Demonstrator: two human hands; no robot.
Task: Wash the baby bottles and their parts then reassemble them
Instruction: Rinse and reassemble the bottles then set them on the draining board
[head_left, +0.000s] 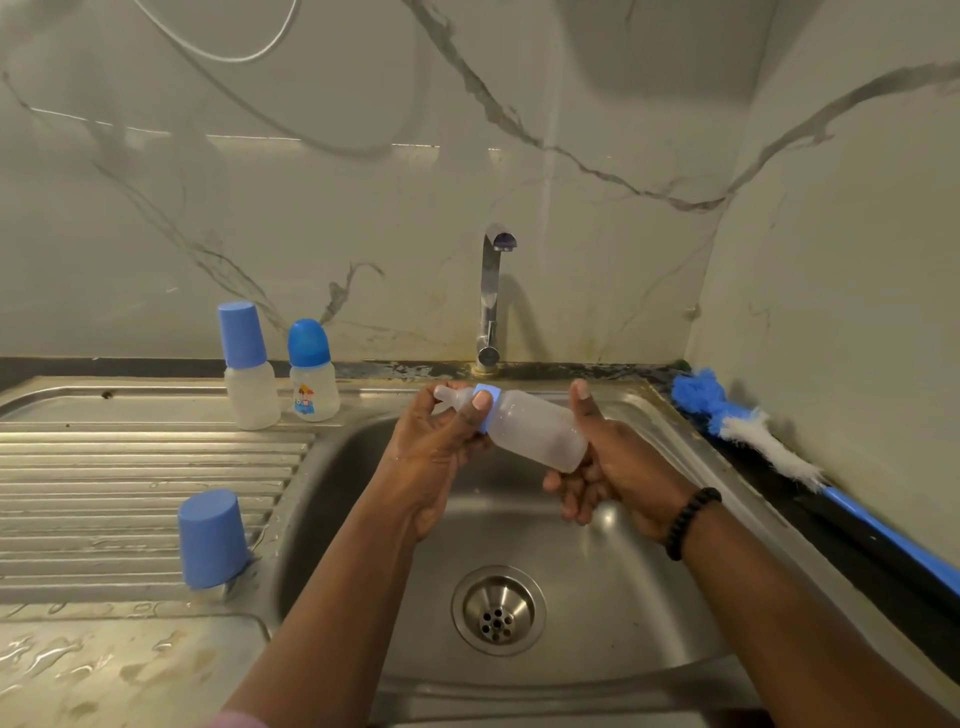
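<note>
Fingers (480, 402) of the left hand (441, 447) curl round the blue collar ring (487, 408) and teat (448, 393) end of the bottle (535, 428); right hand (608, 457) cups the base, thumb up along the far side, fingers clamped underneath. Bottle held over the sink (597, 649) basin, below the tap (491, 296), no water running that I can see.

Head view only. Long axis runs roughly level, tilted a little: teat points left and slightly up, base down to the right. Looks like light, stiff translucent plastic, wet, so likely slippery; best held at the ribbed ring and round the base, as now. Teat is soft, poor place to grip.

Loose blue cap (213, 540) stands upside down on the draining board. Two capped bottles (280, 369) stand upright behind it. Bottle brush (748, 431) lies on the bench to the right.
</note>
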